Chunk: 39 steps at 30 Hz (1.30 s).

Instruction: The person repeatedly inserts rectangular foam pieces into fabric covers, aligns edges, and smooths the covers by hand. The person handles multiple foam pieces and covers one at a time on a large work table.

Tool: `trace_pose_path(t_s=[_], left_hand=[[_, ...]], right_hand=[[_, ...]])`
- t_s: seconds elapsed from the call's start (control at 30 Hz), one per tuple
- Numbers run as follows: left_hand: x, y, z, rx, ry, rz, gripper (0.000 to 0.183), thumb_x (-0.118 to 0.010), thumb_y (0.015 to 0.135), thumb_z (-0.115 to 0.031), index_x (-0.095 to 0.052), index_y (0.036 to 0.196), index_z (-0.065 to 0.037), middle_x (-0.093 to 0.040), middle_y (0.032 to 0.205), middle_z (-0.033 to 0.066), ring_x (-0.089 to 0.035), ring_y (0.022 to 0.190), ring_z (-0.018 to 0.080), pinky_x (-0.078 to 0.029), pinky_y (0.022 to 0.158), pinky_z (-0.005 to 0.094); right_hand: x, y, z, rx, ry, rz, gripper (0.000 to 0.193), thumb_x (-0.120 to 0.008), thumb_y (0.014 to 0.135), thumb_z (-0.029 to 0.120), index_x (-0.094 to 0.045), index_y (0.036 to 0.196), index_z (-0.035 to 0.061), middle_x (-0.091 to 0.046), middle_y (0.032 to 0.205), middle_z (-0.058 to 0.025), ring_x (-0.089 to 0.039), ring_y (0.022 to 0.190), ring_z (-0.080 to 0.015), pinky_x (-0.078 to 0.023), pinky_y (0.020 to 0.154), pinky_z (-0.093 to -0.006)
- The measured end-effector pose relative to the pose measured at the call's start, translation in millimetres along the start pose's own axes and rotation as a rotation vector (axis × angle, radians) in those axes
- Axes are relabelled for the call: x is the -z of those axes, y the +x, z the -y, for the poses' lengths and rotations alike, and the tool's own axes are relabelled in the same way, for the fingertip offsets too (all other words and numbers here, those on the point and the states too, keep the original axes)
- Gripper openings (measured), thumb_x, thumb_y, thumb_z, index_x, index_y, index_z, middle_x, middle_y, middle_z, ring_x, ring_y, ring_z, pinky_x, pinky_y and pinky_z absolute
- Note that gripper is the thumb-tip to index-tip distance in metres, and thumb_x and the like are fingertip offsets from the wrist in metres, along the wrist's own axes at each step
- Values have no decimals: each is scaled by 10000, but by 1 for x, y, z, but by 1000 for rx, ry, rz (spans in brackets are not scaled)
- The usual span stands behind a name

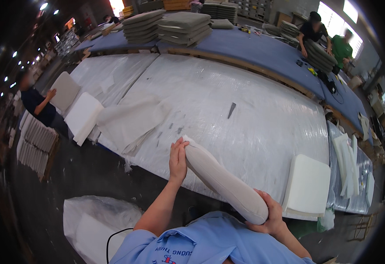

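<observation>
Between my hands a beige fabric-covered seat cushion [225,181] stands on edge, tilted, its rounded rim turned up toward me. My left hand [178,160] grips its far left end, where a bit of white shows at the corner. Round the near right end, my right hand [269,213] is curled with the thumb on top. The cushion is held over the near edge of the plastic-wrapped table [263,127]. To the right of it lies a white foam cushion pad [308,187]. Flat beige fabric pieces [133,121] are stacked on the table at the left.
A dark narrow strip [231,110] lies mid-table. Behind runs a long blue-topped table [254,46] with stacked grey cushions [183,26]. At the left a co-worker [43,103] handles a cushion; two more people work at the far right. A plastic bag [95,224] with white foam stands beside me.
</observation>
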<state>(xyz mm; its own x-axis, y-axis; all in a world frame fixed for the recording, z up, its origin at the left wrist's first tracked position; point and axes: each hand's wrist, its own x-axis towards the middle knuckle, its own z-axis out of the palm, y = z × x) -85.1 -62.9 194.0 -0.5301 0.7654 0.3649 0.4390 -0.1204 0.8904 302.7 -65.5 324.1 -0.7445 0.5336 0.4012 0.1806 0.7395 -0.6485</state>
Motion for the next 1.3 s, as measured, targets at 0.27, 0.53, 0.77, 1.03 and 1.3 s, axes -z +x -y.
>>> trace_pose_path(t_s=[0.27, 0.53, 0.77, 1.03, 1.3], left_hand=[[14, -44, 11, 307, -276, -220, 383, -482, 1136, -272, -580, 1428, -44, -599, 1397, 116, -536, 1322, 245, -383, 1154, 362], [7, -129, -10, 826, -740, -534, 524, -481, 1140, -441, -503, 1485, -47, -632, 1349, 70, -628, 1196, 184, -507, 1010, 357], [-63, -190, -12, 871, -834, -725, 570, -445, 1133, -513, -535, 1465, -59, -637, 1378, 90, -630, 1243, 223, -529, 1016, 416], [-157, -270, 37, 1429, -832, -484, 530, -520, 1074, -520, -632, 1319, -64, -738, 1105, 128, -734, 853, 259, -578, 738, 400], [-164, -309, 27, 1080, -230, -678, 635, -618, 1028, -381, -502, 1552, -42, -640, 1392, 190, -607, 1293, 338, -460, 1111, 416]], right_hand=[[18, -32, -39, -112, -22, -11, 1264, -1000, 667, 217, -215, 1643, 48, -622, 1406, -286, -709, 1176, -417, -580, 976, -472], [67, 22, -84, -118, -8, 162, 852, -984, 641, 122, -539, 1346, -52, -771, 1073, -208, -783, 974, -341, -609, 869, -423], [107, 103, -66, 275, -141, 436, 737, -914, 567, 121, -652, 1247, 8, -763, 1074, -181, -770, 894, -354, -614, 795, -427], [60, 86, -97, 326, -245, 672, 702, -834, 590, 81, -684, 1275, 92, -767, 1143, -108, -754, 996, -319, -596, 871, -429], [18, 88, -81, 361, -299, 797, 759, -948, 640, 259, -657, 1323, 101, -736, 1216, -92, -716, 1070, -320, -561, 922, -467]])
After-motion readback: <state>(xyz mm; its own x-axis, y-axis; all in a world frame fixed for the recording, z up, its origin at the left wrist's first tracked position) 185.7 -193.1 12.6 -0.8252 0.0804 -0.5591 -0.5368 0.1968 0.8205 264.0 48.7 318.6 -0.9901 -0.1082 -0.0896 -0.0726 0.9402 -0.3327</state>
